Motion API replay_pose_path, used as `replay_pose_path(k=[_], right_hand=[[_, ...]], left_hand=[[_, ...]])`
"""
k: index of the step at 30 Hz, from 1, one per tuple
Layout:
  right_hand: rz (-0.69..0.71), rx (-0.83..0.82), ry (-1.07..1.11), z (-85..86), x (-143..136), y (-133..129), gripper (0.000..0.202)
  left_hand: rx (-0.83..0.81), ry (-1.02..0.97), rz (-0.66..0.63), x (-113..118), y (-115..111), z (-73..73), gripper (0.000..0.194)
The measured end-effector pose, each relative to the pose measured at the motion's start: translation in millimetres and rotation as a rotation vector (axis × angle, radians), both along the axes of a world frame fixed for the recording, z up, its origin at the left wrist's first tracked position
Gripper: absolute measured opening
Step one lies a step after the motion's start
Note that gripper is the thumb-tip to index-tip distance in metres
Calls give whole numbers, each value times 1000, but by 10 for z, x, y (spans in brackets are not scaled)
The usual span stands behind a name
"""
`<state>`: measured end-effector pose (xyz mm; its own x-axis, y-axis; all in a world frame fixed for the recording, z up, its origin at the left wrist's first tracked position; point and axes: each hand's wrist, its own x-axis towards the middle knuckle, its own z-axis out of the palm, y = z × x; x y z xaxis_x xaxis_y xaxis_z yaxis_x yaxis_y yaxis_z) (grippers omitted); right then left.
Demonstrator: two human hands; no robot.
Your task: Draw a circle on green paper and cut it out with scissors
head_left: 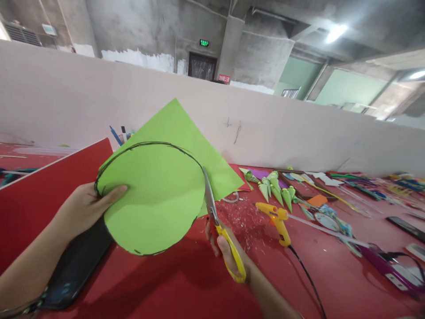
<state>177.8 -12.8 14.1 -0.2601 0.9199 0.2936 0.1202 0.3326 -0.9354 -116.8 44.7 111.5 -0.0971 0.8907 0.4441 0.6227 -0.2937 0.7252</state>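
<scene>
My left hand (88, 206) pinches the left edge of a sheet of green paper (156, 190), thumb on top, and holds it up over the red table. A rough black circle is drawn on the sheet. Its lower and lower right edge is cut along the line, while the upper part still joins a pointed corner of the sheet. My right hand (226, 248) grips yellow-handled scissors (212, 208), fingers in the loops. Their blades point up and lie against the paper at the circle's right side. The fingers under the sheet are hidden.
Right of the scissors lies a yellow glue gun (274, 217) with a black cord. Behind it are small green paper cones (274, 188) and craft scraps. A dark phone-like object (79, 266) lies under my left arm, beside a red board (56, 195). A white partition (282, 137) bounds the table.
</scene>
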Motion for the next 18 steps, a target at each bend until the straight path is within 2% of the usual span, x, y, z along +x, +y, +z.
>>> replay_pose_path(k=[4, 12, 18], right_hand=[[0, -21, -21, -3, 29, 15, 40], [-12, -58, -54, 17, 27, 37, 47], [-61, -78, -87, -3, 31, 43, 49]], left_hand=[[-55, -32, -14, -41, 26, 22, 23], [-150, -79, -94, -63, 119, 23, 21], [-199, -88, -101, -36, 125, 37, 20]])
